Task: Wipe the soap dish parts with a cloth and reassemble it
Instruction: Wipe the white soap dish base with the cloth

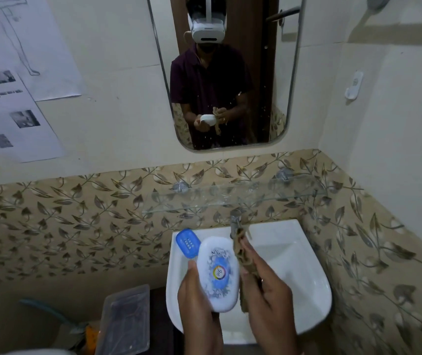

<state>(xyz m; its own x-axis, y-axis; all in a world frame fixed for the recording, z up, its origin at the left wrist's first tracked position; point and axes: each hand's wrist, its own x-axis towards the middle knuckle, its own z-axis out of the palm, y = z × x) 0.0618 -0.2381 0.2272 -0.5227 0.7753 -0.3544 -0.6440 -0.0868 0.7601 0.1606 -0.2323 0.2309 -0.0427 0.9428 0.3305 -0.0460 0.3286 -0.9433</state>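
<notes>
My left hand (198,301) grips a white oval soap dish lid (217,274) with a blue printed label, held upright over the sink. A brown cloth (243,260) is bunched in my right hand (268,293), and it touches the lid's right edge. The blue slotted soap dish tray (188,242) rests on the sink's back left corner, just behind the lid.
The white sink (307,290) sits under a metal tap (235,221) and a glass shelf (230,198). A mirror (230,73) above shows a person's reflection. A clear plastic box (125,319) stands low on the left. Papers (18,98) hang on the left wall.
</notes>
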